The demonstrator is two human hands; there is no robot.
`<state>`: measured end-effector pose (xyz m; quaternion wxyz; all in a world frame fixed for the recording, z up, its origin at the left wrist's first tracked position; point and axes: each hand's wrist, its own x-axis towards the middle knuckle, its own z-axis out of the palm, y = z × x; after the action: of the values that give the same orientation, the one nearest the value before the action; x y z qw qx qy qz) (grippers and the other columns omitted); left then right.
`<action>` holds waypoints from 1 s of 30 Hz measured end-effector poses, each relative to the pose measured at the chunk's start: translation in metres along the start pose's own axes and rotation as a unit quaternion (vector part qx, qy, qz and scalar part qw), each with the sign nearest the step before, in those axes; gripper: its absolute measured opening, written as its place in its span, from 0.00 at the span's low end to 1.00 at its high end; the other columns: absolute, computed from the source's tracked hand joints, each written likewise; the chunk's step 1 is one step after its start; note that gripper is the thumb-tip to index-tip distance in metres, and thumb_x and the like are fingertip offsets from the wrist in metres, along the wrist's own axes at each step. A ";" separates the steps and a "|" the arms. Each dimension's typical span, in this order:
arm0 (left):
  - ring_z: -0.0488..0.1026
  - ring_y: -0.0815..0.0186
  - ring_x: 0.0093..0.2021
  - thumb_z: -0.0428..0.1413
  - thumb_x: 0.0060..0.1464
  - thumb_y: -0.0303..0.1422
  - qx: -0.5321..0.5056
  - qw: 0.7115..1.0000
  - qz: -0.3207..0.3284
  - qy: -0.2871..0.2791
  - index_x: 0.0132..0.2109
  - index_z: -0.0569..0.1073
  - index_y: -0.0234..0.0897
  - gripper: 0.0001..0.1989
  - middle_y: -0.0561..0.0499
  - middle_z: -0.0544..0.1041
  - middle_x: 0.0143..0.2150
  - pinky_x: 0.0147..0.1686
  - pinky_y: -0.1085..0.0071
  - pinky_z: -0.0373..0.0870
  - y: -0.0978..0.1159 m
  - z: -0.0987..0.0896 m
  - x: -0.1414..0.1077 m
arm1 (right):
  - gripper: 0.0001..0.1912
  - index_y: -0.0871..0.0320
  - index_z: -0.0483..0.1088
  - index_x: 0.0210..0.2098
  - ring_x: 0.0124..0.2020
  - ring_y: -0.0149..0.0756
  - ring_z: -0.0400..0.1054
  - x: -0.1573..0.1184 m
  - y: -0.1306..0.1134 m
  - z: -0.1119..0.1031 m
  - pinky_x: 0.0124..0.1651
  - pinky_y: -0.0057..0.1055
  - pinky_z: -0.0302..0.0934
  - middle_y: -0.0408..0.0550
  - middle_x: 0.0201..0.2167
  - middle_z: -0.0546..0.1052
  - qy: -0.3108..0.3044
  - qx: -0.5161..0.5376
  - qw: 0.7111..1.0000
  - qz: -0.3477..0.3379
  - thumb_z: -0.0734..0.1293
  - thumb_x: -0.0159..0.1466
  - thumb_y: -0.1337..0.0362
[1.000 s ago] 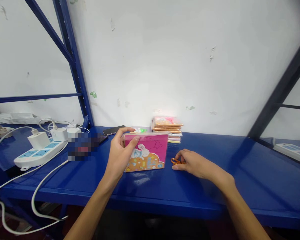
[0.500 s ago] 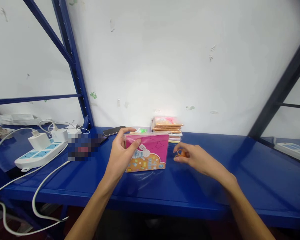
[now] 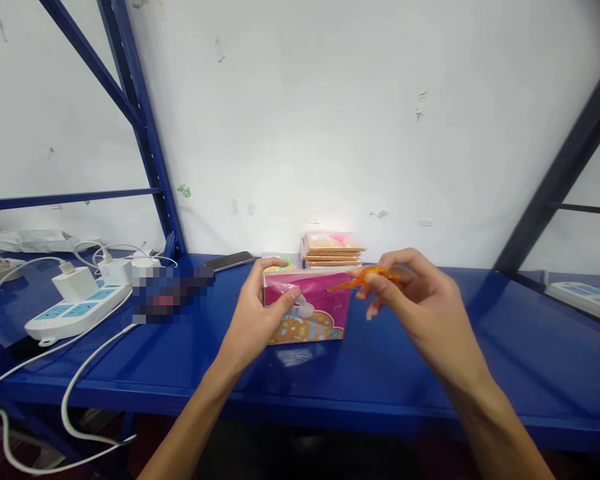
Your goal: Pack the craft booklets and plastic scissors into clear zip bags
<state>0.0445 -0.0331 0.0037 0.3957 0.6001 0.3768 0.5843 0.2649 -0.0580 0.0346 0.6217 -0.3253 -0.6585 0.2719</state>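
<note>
My left hand (image 3: 255,310) grips the left edge of a pink craft packet with a rabbit picture (image 3: 313,308), which stands tilted on the blue shelf. My right hand (image 3: 413,293) holds small orange scissors (image 3: 364,279) between thumb and fingers, just above the packet's top right corner. The blades point left, toward the packet, without touching it. Behind the packet lies a stack of flat orange-edged packets (image 3: 333,251), partly hidden by it.
A black smartphone (image 3: 229,261) lies on the blue steel shelf (image 3: 405,380) behind my left hand. Farther left are a white power strip (image 3: 75,310) with chargers and loose white cables, and a pixelated patch (image 3: 170,293). Blue uprights frame a white wall.
My right hand has picked the orange scissors up off the shelf and raised them above the packet's corner. The pink packet has shifted slightly right in my left hand.
</note>
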 end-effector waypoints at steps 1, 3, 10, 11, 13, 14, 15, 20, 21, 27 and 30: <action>0.79 0.59 0.44 0.63 0.55 0.37 0.002 1.000 0.000 -0.006 0.53 0.68 0.45 0.20 0.50 0.78 0.47 0.44 0.65 0.74 0.000 0.001 -0.001 | 0.11 0.53 0.68 0.36 0.30 0.34 0.75 0.000 0.002 0.002 0.27 0.28 0.73 0.44 0.31 0.79 0.010 0.008 1.000 -0.006 0.73 0.64 0.56; 0.79 0.59 0.44 0.63 0.56 0.37 0.003 1.000 0.002 -0.014 0.54 0.68 0.45 0.20 0.50 0.78 0.47 0.45 0.64 0.74 -0.001 0.003 -0.002 | 0.11 0.53 0.68 0.37 0.33 0.35 0.76 0.002 0.007 0.005 0.29 0.29 0.74 0.45 0.34 0.79 0.020 0.018 1.000 -0.009 0.73 0.65 0.56; 0.78 0.57 0.46 0.63 0.55 0.38 0.013 1.000 0.009 -0.018 0.53 0.68 0.44 0.20 0.48 0.77 0.50 0.46 0.63 0.74 -0.002 0.006 -0.003 | 0.13 0.54 0.68 0.39 0.29 0.36 0.77 0.006 0.018 0.005 0.27 0.29 0.73 0.45 0.31 0.79 0.014 0.020 1.000 0.015 0.73 0.64 0.55; 0.78 0.57 0.46 0.63 0.55 0.38 0.014 1.000 0.008 -0.019 0.53 0.68 0.44 0.20 0.48 0.77 0.49 0.46 0.63 0.75 -0.001 0.006 -0.003 | 0.13 0.54 0.68 0.40 0.26 0.34 0.75 0.006 0.019 0.005 0.25 0.28 0.71 0.43 0.27 0.78 0.007 0.017 1.000 0.024 0.73 0.64 0.54; 0.78 0.57 0.47 0.63 0.55 0.38 0.009 1.000 0.006 -0.023 0.53 0.68 0.45 0.20 0.49 0.77 0.49 0.45 0.63 0.75 0.000 0.006 -0.004 | 0.14 0.54 0.68 0.41 0.20 0.31 0.70 0.006 0.019 0.005 0.21 0.26 0.66 0.39 0.22 0.76 -0.004 0.010 0.999 0.039 0.73 0.64 0.54; 0.78 0.57 0.46 0.63 0.56 0.38 0.005 1.000 0.005 -0.026 0.54 0.68 0.45 0.20 0.49 0.77 0.49 0.45 0.64 0.75 0.000 0.006 -0.004 | 0.14 0.54 0.68 0.41 0.18 0.29 0.67 0.005 0.019 0.005 0.19 0.25 0.64 0.38 0.21 0.75 -0.007 0.006 0.999 0.045 0.73 0.64 0.54; 0.78 0.58 0.46 0.63 0.56 0.38 0.001 1.000 0.006 -0.030 0.54 0.68 0.45 0.20 0.49 0.77 0.49 0.45 0.64 0.75 0.000 0.006 -0.004 | 0.14 0.54 0.68 0.42 0.17 0.28 0.66 0.004 0.019 0.006 0.19 0.25 0.62 0.38 0.22 0.75 -0.011 0.002 0.999 0.049 0.73 0.64 0.53; 0.77 0.58 0.46 0.62 0.57 0.37 0.002 0.999 0.021 -0.038 0.53 0.68 0.44 0.19 0.49 0.76 0.48 0.46 0.65 0.74 0.000 0.007 -0.005 | 0.13 0.53 0.71 0.42 0.15 0.26 0.65 0.000 0.019 0.011 0.19 0.27 0.62 0.40 0.28 0.77 -0.044 -0.059 0.996 0.047 0.72 0.64 0.53; 0.77 0.58 0.46 0.62 0.56 0.37 0.005 0.999 0.022 -0.038 0.53 0.68 0.44 0.19 0.49 0.76 0.48 0.46 0.64 0.74 0.000 0.007 -0.005 | 0.12 0.53 0.72 0.41 0.16 0.26 0.66 -0.001 0.019 0.012 0.20 0.27 0.62 0.40 0.28 0.78 -0.057 -0.075 0.995 0.044 0.71 0.65 0.53; 0.76 0.59 0.46 0.62 0.57 0.36 0.000 0.999 0.030 -0.043 0.53 0.69 0.45 0.18 0.50 0.77 0.48 0.47 0.65 0.73 -0.002 0.006 -0.005 | 0.08 0.51 0.78 0.40 0.29 0.34 0.74 -0.003 0.021 0.018 0.30 0.30 0.67 0.42 0.33 0.81 -0.083 -0.177 0.981 -0.002 0.69 0.68 0.55; 0.76 0.59 0.47 0.61 0.57 0.35 -0.012 0.998 0.031 -0.046 0.53 0.69 0.45 0.17 0.50 0.77 0.49 0.47 0.66 0.73 -0.002 0.007 -0.005 | 0.08 0.50 0.79 0.43 0.37 0.38 0.76 -0.003 0.021 0.020 0.36 0.32 0.68 0.45 0.42 0.82 -0.077 -0.221 0.971 -0.042 0.68 0.69 0.56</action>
<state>0.0509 -0.0369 0.0002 0.4012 0.6330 0.3321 0.5728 0.2473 -0.0458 0.0150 0.4929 -0.4048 -0.7612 0.1177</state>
